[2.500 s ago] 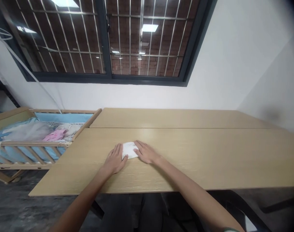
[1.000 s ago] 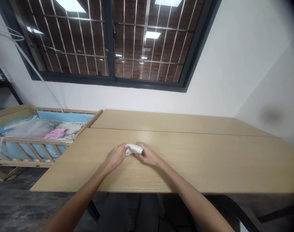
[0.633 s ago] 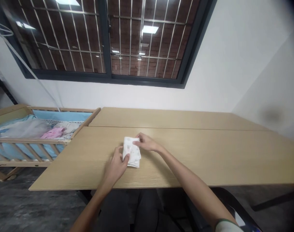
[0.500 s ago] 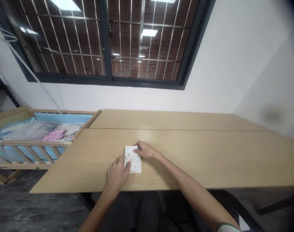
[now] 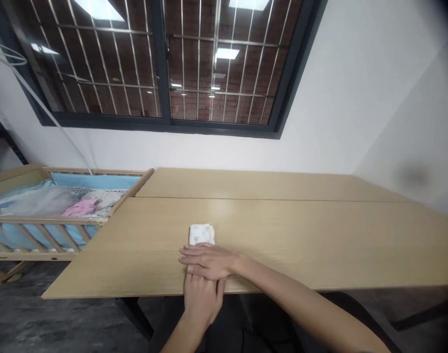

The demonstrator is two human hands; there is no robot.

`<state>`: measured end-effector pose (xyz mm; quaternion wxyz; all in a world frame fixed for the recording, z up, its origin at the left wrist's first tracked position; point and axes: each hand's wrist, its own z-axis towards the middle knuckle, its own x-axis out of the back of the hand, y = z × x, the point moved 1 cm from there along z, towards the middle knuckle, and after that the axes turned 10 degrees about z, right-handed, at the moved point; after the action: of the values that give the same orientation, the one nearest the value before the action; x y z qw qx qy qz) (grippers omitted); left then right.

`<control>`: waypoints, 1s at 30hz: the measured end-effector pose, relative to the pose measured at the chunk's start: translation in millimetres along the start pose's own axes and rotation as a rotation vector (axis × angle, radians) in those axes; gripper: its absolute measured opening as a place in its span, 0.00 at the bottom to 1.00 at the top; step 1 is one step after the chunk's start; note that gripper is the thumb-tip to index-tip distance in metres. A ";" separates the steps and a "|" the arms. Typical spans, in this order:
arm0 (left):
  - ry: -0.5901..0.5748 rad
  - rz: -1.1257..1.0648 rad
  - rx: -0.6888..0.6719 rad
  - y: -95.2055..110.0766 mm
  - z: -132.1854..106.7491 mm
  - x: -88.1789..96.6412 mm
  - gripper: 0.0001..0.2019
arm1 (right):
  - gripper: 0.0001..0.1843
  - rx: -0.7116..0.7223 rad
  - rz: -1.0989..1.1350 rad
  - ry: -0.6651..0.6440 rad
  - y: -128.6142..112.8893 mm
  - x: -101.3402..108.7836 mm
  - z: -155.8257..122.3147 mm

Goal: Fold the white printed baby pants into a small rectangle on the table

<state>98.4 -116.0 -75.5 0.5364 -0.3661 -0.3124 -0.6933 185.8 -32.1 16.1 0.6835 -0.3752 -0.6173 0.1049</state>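
A small folded white cloth (image 5: 201,234) with a faint print lies on the wooden table (image 5: 301,240) near its front edge. My right hand (image 5: 209,261) rests flat across the lower part of the cloth, fingers stretched to the left. Just below it, my left hand (image 5: 202,296) is at the cloth's near end, and its fingertips are partly covered by my right hand. The near half of the cloth is hidden under the hands.
To the left stands a wooden crib (image 5: 67,226) with blue lining, a pink cloth (image 5: 81,207) and other bedding inside. A barred window (image 5: 216,68) is in the white wall behind the table. A white cable (image 5: 58,122) hangs at the left.
My right hand has come from the cloth's upper right corner down across its lower part, lying flat. My left hand has shifted from the left side to the near end.
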 end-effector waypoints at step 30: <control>-0.025 -0.442 0.347 -87.0 44.5 73.1 0.20 | 0.27 -0.070 -0.040 0.499 -13.7 0.3 1.9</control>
<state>10.1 -97.0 6.4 0.4228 -0.2003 -0.5056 -0.7249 179.8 -40.8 24.9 0.8034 -0.4005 -0.4399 -0.0259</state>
